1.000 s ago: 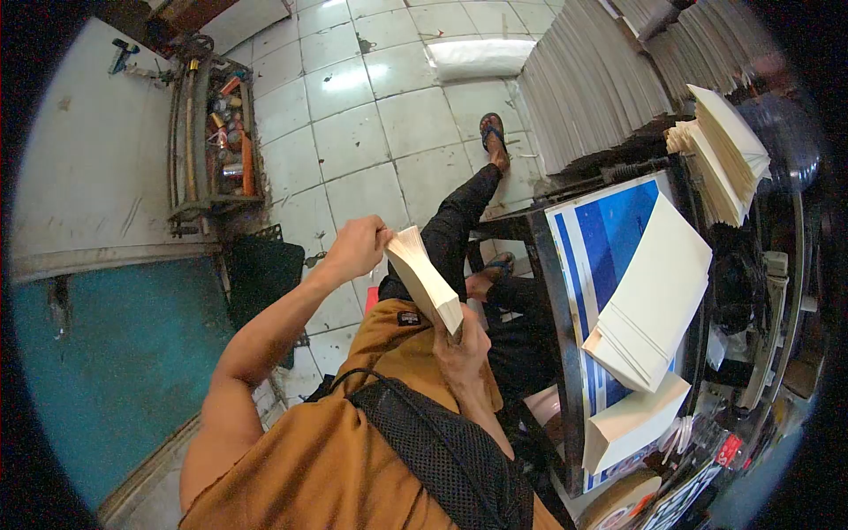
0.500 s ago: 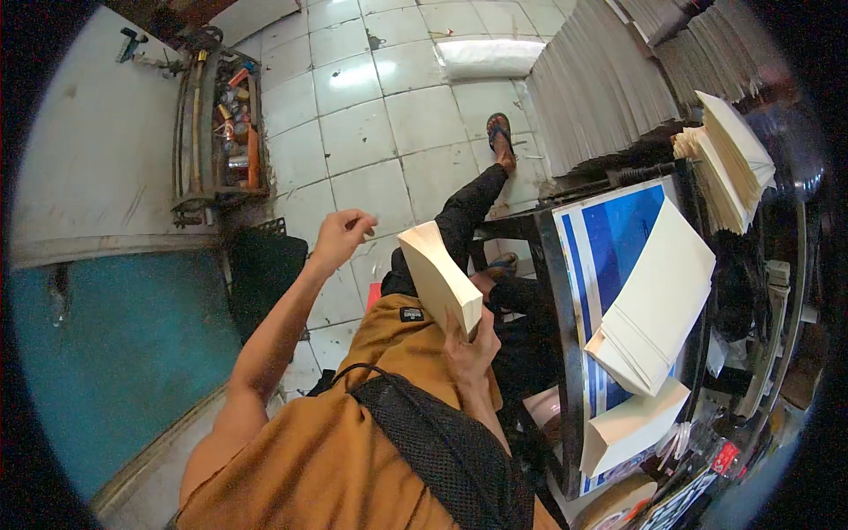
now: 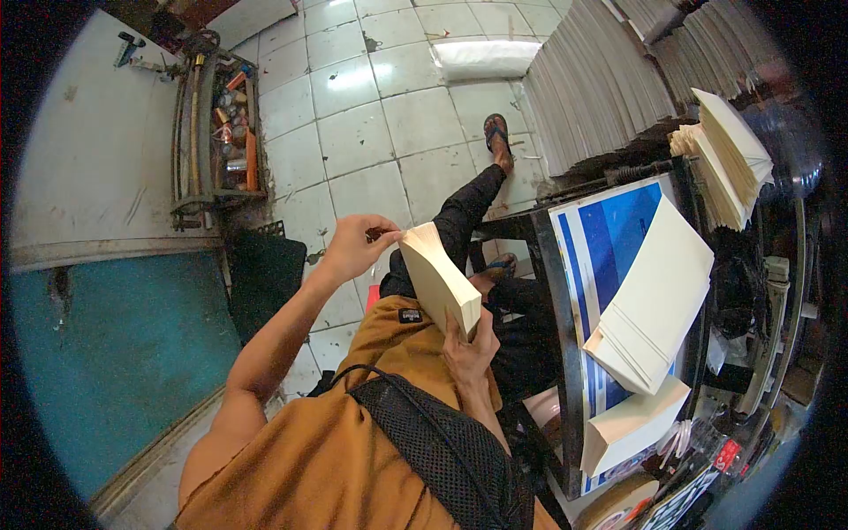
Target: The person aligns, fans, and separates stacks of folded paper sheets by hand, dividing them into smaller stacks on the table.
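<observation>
A thick block of cream paper sheets (image 3: 442, 276), like an unbound book, rests tilted over my lap. My right hand (image 3: 470, 347) grips its lower end, thumb on the near face and fingers around the edge. At the upper left corner, my left hand (image 3: 358, 249) has its fingers pinched together against the sheets; how many sheets lie between the fingertips is too small to see. To the right, another cream paper block (image 3: 654, 296) lies fanned on a blue and white printed board (image 3: 609, 230), overlapping a smaller paper block (image 3: 632, 428) below it.
Tall stacks of paper (image 3: 601, 88) stand at the upper right, with a loose bundle of sheets (image 3: 724, 168) beside the board. A metal rack (image 3: 221, 132) of bottles and cans is at the left, by a white and teal surface (image 3: 124, 327). Tiled floor (image 3: 362, 132) lies ahead.
My left hand has moved slightly right and down to the corner of the paper block, from a spot apart from it. My right hand keeps its hold.
</observation>
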Available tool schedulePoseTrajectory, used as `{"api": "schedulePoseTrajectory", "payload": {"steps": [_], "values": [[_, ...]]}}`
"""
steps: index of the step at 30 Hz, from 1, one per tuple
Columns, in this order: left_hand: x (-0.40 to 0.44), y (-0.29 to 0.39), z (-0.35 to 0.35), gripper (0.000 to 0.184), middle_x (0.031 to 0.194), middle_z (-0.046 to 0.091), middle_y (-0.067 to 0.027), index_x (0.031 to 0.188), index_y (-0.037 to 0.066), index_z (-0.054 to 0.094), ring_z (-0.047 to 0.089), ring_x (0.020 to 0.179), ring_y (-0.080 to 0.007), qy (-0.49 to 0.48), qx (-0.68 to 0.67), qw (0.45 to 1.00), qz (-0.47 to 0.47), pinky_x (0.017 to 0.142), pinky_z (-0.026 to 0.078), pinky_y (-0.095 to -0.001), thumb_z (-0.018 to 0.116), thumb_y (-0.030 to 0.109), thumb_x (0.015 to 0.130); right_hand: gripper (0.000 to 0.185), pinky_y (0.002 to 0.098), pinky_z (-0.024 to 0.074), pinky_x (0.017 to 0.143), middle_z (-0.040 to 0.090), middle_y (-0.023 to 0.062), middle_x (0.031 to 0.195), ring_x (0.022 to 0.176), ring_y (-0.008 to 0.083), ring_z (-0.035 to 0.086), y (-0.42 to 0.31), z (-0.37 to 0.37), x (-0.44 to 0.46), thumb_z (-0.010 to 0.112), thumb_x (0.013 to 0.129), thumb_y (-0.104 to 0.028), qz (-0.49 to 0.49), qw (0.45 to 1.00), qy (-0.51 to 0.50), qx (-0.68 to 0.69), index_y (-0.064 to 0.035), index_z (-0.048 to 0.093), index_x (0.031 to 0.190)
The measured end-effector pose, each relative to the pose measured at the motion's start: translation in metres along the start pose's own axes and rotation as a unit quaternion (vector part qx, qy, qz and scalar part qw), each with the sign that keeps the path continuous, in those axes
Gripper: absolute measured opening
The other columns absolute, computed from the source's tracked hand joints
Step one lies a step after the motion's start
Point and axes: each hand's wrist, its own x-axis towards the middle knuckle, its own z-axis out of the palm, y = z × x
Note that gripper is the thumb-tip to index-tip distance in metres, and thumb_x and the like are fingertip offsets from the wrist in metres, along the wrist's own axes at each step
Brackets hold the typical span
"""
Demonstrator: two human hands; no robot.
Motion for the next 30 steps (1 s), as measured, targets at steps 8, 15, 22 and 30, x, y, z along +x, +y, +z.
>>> {"api": "schedulePoseTrajectory", "payload": {"steps": [8,15,22,30], "values": [[0.002,-0.016,0.006,0.026,0.077,0.068,-0.0198,0.094,-0.004,0.068,0.068,0.067,-0.0252,0.041,0.198,0.979,0.004,0.064,0.053,-0.0356,0.057,0.02,0.095,0.034,0.0356,0.0551,0.072,0.069,0.0209,0.097,0.087,0.0327,0.071,-0.008,-0.002,0.002,0.073,0.085,-0.01,-0.069,0.997,-0.009,-0.019,-0.0032,0.057,0.114],[-0.004,-0.073,-0.002,0.041,0.062,0.056,-0.0061,0.078,0.002,0.055,0.052,0.053,-0.0161,0.133,-0.124,0.964,-0.193,0.052,0.044,-0.0329,0.047,0.035,0.101,0.043,0.0377,0.0552,0.075,0.068,0.0201,0.1,0.088,0.0352,0.07,-0.023,-0.019,0.005,0.074,0.075,-0.001,-0.116,0.992,-0.051,0.012,-0.0014,0.056,0.114],[-0.026,-0.051,-0.012,0.04,0.062,0.057,-0.0019,0.072,0.007,0.056,0.052,0.055,-0.0099,0.163,-0.149,0.957,-0.186,0.051,0.04,-0.0261,0.058,0.037,0.098,0.05,0.0376,0.0544,0.081,0.068,0.0199,0.105,0.094,0.0352,0.069,-0.03,-0.024,0.004,0.074,0.069,0.004,-0.175,0.977,-0.1,0.062,-0.0013,0.056,0.116],[-0.007,-0.032,-0.026,0.025,0.069,0.065,-0.0034,0.085,0.001,0.064,0.06,0.064,-0.0102,0.185,-0.073,0.98,-0.02,0.061,0.046,-0.0242,0.063,0.024,0.095,0.05,0.0392,0.0545,0.08,0.068,0.0185,0.108,0.094,0.0343,0.069,-0.032,-0.033,-0.005,0.074,0.07,-0.001,-0.197,0.968,-0.108,0.113,-0.0024,0.057,0.117]]}}
